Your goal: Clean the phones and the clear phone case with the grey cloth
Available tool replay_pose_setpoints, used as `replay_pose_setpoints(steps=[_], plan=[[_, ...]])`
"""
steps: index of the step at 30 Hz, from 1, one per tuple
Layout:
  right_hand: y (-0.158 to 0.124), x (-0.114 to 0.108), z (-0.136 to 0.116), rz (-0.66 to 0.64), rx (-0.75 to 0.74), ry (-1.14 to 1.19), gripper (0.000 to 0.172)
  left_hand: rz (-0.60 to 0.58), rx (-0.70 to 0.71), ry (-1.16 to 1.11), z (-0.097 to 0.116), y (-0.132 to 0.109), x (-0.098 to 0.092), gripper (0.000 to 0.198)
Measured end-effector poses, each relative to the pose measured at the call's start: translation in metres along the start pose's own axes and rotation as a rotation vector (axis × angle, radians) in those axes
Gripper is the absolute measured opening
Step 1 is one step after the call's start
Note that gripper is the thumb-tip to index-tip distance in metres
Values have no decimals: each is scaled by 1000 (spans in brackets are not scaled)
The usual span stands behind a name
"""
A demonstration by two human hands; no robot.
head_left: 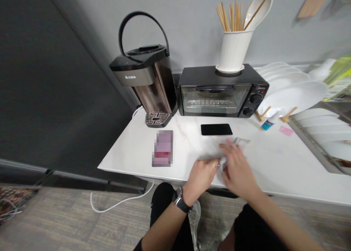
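My left hand (201, 176), with a dark watch at the wrist, is closed low over the front part of the white table (186, 148). Its fingertips meet a crumpled pale grey wipe (241, 141), perhaps a tissue or thin cloth. My right hand (236, 168) is curled over the same wipe, whose far end shows beyond the fingers. Motion smears the wipe and the right fingers. Just behind the hands lies a phone (216, 129) with a dark screen. Off to the left is a flat pinkish-purple item (163, 148), blurred into blocks.
A water dispenser (149, 75) and a toaster oven (222, 92) stand along the wall. On the oven sits a white cup (236, 49) of chopsticks and a spoon. Rightward are a small blue-labelled bottle (267, 124), a pink slip (286, 130), racked plates (296, 95) and a dish rack (312, 145).
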State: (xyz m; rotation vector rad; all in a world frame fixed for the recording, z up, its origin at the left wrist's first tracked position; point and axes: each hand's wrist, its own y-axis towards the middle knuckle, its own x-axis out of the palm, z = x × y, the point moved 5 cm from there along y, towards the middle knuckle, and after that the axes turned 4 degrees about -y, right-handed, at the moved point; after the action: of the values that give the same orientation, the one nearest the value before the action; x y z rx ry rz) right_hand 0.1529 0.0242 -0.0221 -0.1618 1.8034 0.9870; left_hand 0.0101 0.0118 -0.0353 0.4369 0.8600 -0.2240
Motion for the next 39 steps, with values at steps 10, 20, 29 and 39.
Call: replay_pose_setpoints(steps=[10,20,29,39], plan=[[8,0,-8,-103,-128,142,73,68,-26,-4,-8,1,-4,27],[13,-5,9,28,81,117,65,93,36,8,-9,4,-6,27],[21,-4,11,66,116,121,66,78,22,-9,-9,6,-7,26],[19,-5,2,-25,-97,183,65,87,43,85,-10,4,-3,27]])
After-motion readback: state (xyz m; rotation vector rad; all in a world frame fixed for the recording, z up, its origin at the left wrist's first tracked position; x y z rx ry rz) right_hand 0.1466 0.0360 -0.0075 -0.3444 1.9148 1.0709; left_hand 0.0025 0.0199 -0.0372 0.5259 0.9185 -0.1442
